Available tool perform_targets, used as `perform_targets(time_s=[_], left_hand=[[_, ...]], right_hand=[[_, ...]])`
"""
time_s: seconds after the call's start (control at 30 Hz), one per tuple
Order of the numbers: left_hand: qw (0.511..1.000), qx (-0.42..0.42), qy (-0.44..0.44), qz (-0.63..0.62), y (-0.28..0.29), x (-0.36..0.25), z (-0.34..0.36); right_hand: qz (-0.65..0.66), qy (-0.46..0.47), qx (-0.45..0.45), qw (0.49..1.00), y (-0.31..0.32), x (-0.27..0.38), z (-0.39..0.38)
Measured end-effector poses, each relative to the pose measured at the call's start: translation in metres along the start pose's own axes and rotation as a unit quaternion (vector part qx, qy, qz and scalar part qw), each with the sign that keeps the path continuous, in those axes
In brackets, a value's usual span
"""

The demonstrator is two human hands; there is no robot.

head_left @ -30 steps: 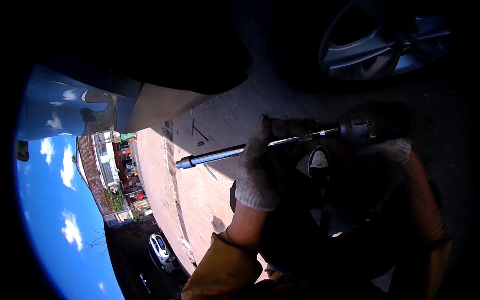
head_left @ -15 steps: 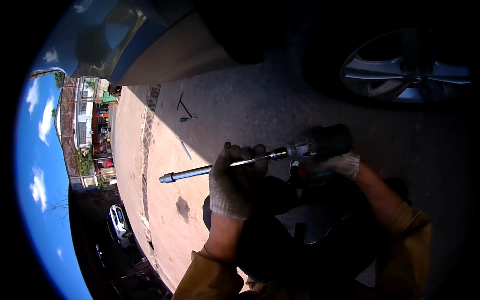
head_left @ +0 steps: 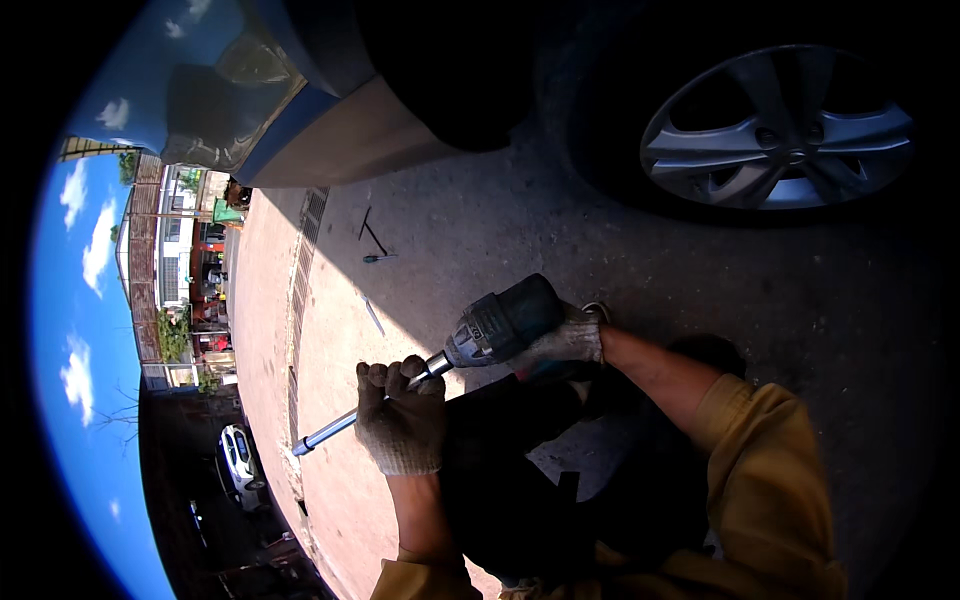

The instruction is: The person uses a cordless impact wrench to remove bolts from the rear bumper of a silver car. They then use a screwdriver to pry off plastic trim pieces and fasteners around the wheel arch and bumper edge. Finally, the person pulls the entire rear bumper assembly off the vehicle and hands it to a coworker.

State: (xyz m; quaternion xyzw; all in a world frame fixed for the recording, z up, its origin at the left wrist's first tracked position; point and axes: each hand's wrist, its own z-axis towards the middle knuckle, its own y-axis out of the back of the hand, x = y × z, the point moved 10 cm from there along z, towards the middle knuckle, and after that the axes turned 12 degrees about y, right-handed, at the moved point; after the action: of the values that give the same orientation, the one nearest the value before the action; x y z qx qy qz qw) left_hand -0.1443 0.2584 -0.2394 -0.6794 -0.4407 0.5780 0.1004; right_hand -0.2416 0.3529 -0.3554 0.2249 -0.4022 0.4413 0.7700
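One power tool, one metal shaft

Left hand, 1: gloved, fingers curled around the shaft. Right hand, 1: gloved, closed on the tool, fingers mostly hidden. Tool: above the ground, shaft fitted. Spoked wheel, 1: beyond.

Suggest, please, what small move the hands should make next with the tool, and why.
Perhaps swing the tool so the shaft's free end faces the wheel: that end points away from it, toward the sunlit ground, while the left hand grips the shaft and the right hand holds the tool, so both could steer.
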Motion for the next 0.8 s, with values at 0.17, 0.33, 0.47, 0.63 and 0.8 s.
perform_targets(time_s=[0.17, 0.33, 0.47, 0.63, 0.8], left_hand=[[0.994, -0.067, -0.085, 0.002, 0.011, -0.021, -0.055], [0.981, -0.072, -0.137, 0.113, 0.030, -0.040, -0.111], [0.968, -0.104, -0.149, 0.170, 0.043, -0.051, -0.118], [0.978, -0.082, -0.144, 0.128, 0.028, -0.077, -0.098], [0.979, -0.003, -0.190, 0.076, 0.036, -0.134, -0.078]], right_hand=[[0.196, -0.099, 0.080, 0.972, -0.052, 0.003, 0.024], [0.184, -0.003, 0.151, 0.971, -0.111, 0.008, 0.047], [0.288, -0.045, 0.101, 0.951, -0.135, -0.001, 0.045], [0.375, -0.120, 0.027, 0.919, -0.141, -0.030, 0.041], [0.479, -0.184, -0.093, 0.853, -0.116, -0.087, 0.033]])
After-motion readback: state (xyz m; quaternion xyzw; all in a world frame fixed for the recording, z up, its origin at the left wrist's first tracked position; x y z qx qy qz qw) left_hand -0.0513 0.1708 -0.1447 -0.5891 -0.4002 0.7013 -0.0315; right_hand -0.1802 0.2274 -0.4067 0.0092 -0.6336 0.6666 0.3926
